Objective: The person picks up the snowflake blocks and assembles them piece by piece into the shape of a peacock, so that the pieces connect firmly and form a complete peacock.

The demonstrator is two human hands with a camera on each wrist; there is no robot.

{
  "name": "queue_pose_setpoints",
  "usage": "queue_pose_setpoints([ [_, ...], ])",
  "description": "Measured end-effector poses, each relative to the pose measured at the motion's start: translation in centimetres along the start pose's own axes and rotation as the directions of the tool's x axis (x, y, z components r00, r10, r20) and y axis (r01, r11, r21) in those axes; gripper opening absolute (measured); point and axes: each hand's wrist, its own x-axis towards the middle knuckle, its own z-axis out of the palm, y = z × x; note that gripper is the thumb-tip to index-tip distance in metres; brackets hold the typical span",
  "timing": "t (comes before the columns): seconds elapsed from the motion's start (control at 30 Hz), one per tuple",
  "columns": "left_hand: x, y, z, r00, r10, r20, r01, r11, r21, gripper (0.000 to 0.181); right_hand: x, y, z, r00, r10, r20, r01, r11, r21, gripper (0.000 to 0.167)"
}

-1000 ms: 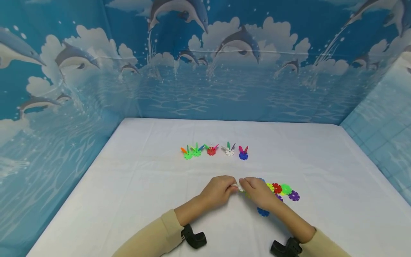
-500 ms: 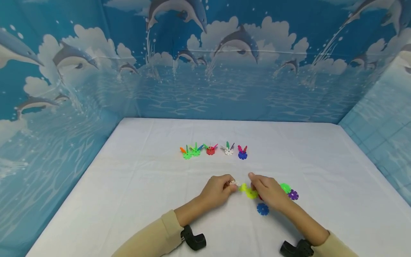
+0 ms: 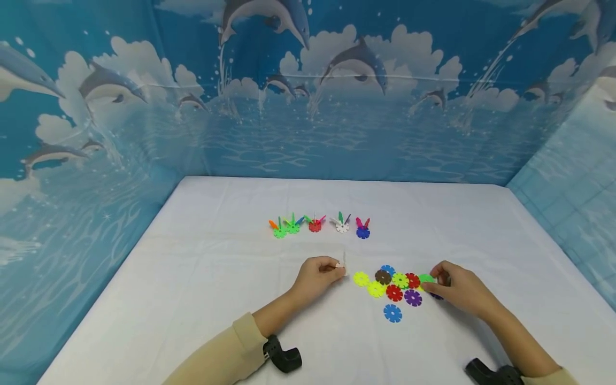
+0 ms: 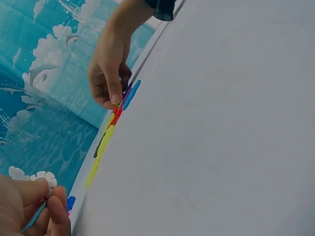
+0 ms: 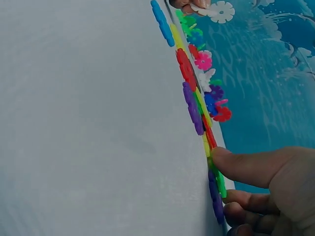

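My left hand pinches a pair of joined white notched discs between thumb and fingers, held left of the loose pile. One white disc stands out at an angle from the other. My right hand is at the right end of the pile, its thumb and forefinger on the edges of a green notched disc. Just beside it a purple disc is mostly covered by the hand in the head view. Red, yellow, brown and blue discs lie flat nearby.
Farther back stands a row of several small assembled disc figures, among them a red one, a white one and a blue one. White cloth covers the table. A dolphin-printed curtain encloses its back and sides.
My right hand has left the white discs and moved right across the pile to the green disc. My left hand, still holding the white discs, has shifted slightly left and up.
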Motion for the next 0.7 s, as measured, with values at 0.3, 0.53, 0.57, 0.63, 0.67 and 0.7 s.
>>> queue_pose_setpoints([
  [0.3,0.2,-0.3,-0.1,0.998,-0.055,-0.005,0.054,0.997,-0.061,0.019,0.3,-0.5,-0.1,0.998,-0.040,-0.040,0.041,0.998,0.040,0.025],
  [0.53,-0.1,0.2,-0.1,0.999,-0.048,-0.016,0.048,0.999,0.013,0.015,1.2,-4.2,1.0,0.996,-0.084,0.006,0.081,0.980,0.184,0.024],
  [0.57,-0.2,0.2,0.0,0.999,-0.042,-0.015,0.043,0.999,0.020,0.014,1.4,-4.8,1.3,0.995,-0.095,0.021,0.088,0.974,0.208,0.024],
  [0.63,-0.2,0.1,0.0,0.999,-0.033,-0.012,0.034,0.999,0.035,0.013,1.9,-6.1,2.0,0.991,-0.119,0.058,0.100,0.959,0.265,0.024],
  [0.67,-0.3,0.1,0.0,1.000,-0.024,-0.010,0.025,0.999,0.039,0.012,2.1,-6.7,2.4,0.988,-0.136,0.074,0.109,0.950,0.293,0.025],
  [0.7,-0.1,-0.4,0.0,1.000,-0.022,-0.005,0.023,0.999,0.041,0.012,2.3,-7.2,2.8,0.984,-0.155,0.088,0.120,0.942,0.312,0.025],
])
